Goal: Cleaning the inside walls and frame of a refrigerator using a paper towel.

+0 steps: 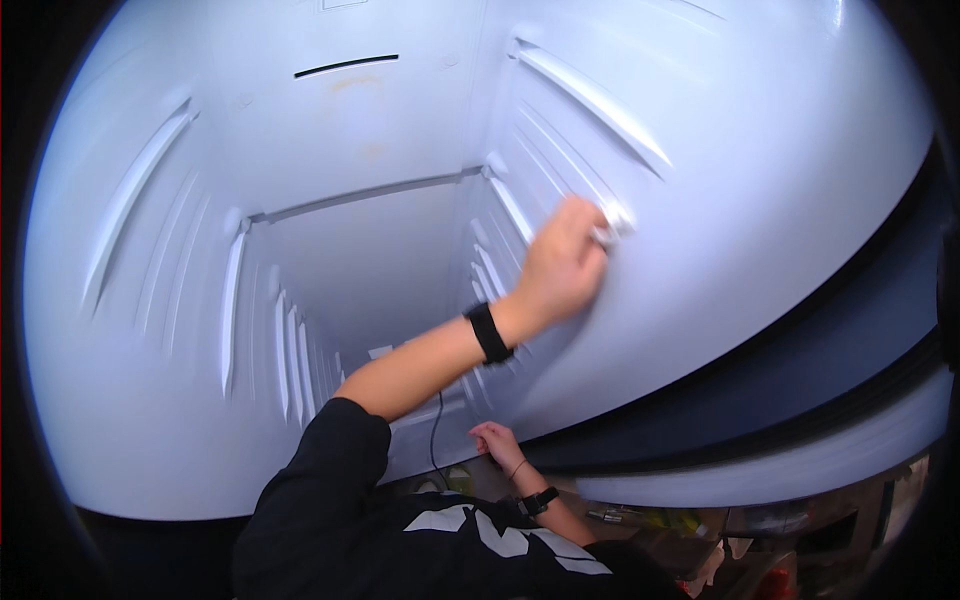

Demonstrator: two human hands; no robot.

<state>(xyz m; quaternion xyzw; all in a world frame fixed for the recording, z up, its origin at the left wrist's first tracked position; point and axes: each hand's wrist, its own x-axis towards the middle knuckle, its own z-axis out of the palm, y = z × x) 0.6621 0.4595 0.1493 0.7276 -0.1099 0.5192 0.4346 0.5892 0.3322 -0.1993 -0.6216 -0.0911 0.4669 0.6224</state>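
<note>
My left hand (566, 259) is bent around a crumpled white cloth or wipe (616, 221), partly hidden by the fingers. It presses the cloth to the right inner wall (735, 195) of a white refrigerator liner, just below a moulded shelf rail (600, 101). Lower down, my right hand (495, 441) is by the front edge of the liner, fingers loosely curled. Whether it grips that edge is unclear. Faint yellowish stains (356, 82) mark the back wall (300, 142) under a black slot (346, 66).
Matching shelf rails (139, 202) run along the left wall. A dark cord (435, 431) hangs past the liner's front edge near my right hand. At lower right are a dark door edge (795, 375) and cluttered items, some red (776, 581).
</note>
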